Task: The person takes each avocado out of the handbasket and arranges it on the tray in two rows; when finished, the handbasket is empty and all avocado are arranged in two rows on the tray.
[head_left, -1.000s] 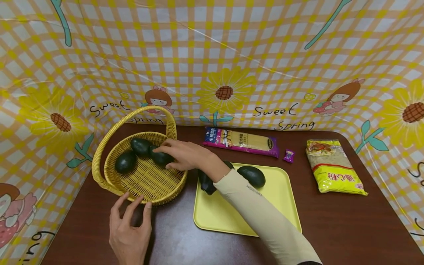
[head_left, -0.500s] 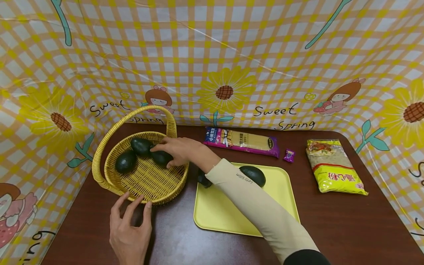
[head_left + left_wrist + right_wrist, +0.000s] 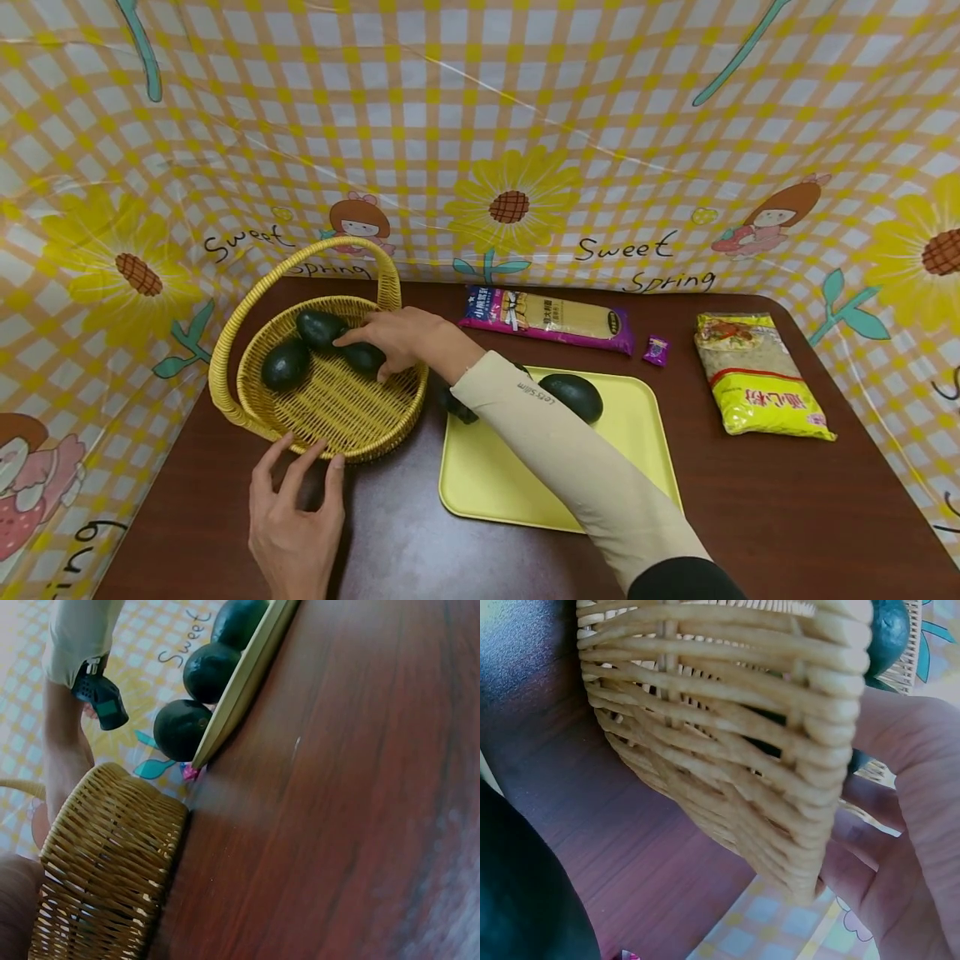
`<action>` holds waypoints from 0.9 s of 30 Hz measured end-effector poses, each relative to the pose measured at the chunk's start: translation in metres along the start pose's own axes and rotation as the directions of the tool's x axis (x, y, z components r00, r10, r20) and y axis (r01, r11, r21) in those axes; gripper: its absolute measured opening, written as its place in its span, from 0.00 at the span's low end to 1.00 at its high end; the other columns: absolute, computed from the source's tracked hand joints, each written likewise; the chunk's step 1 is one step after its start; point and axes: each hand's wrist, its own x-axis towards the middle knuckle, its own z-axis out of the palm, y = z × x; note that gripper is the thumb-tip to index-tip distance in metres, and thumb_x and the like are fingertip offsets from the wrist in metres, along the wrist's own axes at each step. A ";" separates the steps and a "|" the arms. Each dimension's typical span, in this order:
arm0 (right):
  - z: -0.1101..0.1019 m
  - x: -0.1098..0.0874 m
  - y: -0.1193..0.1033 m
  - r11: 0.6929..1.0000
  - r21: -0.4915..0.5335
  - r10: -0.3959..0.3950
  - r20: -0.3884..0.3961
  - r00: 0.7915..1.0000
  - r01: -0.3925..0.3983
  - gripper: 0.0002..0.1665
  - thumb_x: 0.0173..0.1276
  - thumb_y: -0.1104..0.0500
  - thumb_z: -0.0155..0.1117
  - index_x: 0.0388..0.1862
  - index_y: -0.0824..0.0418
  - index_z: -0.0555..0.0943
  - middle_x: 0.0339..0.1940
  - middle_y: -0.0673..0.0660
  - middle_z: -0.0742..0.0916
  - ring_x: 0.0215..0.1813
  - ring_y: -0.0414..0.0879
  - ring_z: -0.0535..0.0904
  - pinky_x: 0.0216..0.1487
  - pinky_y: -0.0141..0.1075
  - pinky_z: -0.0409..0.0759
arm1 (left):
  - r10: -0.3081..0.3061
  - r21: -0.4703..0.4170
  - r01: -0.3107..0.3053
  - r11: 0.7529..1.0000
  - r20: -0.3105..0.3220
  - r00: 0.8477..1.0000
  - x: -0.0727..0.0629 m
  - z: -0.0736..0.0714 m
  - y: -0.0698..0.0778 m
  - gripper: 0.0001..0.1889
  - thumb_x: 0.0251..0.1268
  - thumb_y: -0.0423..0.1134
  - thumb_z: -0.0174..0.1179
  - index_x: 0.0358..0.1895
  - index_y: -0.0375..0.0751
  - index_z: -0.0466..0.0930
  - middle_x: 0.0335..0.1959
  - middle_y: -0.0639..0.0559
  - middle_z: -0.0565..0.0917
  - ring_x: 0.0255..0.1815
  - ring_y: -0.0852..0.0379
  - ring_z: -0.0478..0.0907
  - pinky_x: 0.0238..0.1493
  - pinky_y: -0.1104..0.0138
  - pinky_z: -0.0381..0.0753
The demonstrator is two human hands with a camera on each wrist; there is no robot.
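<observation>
My right hand (image 3: 405, 337) reaches over the rim into the yellow wicker basket (image 3: 337, 417). Its thumb and fingers lie around a dark green avocado (image 3: 362, 360), which the hand partly covers. Two more avocados sit beside it: one at the basket's left (image 3: 286, 365), another behind (image 3: 319, 330). At the basket's front side, my left hand (image 3: 296, 517) has its fingers spread, fingertips right at the rim. The right wrist view shows the woven side (image 3: 727, 727) close up, with fingers (image 3: 855, 870) behind its rim.
Right of the basket lies a yellow tray (image 3: 510, 500) with avocados (image 3: 572, 397), partly behind the right sleeve. Farther back are a noodle packet (image 3: 547, 319) and a small purple packet (image 3: 656, 351). A yellow pasta bag (image 3: 761, 375) lies at right. The basket's tall handle (image 3: 300, 254) arches up.
My right hand has shifted slightly left and away from me over the avocado in the basket. The left hand stays at the basket's front.
</observation>
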 end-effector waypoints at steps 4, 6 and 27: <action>0.002 0.002 0.000 1.000 -0.015 0.000 0.010 1.000 0.000 0.54 0.73 0.42 0.76 0.89 0.32 0.57 0.82 0.55 0.74 0.76 0.49 0.75 0.58 0.45 0.86 | 0.005 -0.003 -0.005 1.000 -0.005 1.000 0.000 0.001 -0.001 0.14 0.63 0.41 0.80 0.50 0.44 0.94 0.64 0.41 0.84 0.60 0.34 0.82 0.46 0.36 0.80; 0.003 0.002 0.000 1.000 -0.015 0.000 0.009 1.000 0.000 0.54 0.72 0.43 0.77 0.89 0.32 0.57 0.81 0.54 0.75 0.76 0.49 0.75 0.57 0.44 0.86 | 0.003 -0.002 -0.003 1.000 -0.004 1.000 0.000 0.001 0.000 0.14 0.63 0.41 0.80 0.50 0.43 0.94 0.64 0.41 0.83 0.60 0.34 0.82 0.46 0.36 0.80; 0.012 -0.010 0.000 1.000 0.000 -0.016 -0.049 0.999 0.016 0.53 0.69 0.35 0.77 0.87 0.38 0.62 0.74 0.56 0.81 0.65 0.50 0.84 0.67 0.46 0.82 | -0.025 0.019 0.025 1.000 0.014 1.000 0.000 0.000 0.002 0.14 0.64 0.42 0.80 0.51 0.44 0.94 0.65 0.41 0.83 0.61 0.34 0.81 0.47 0.36 0.81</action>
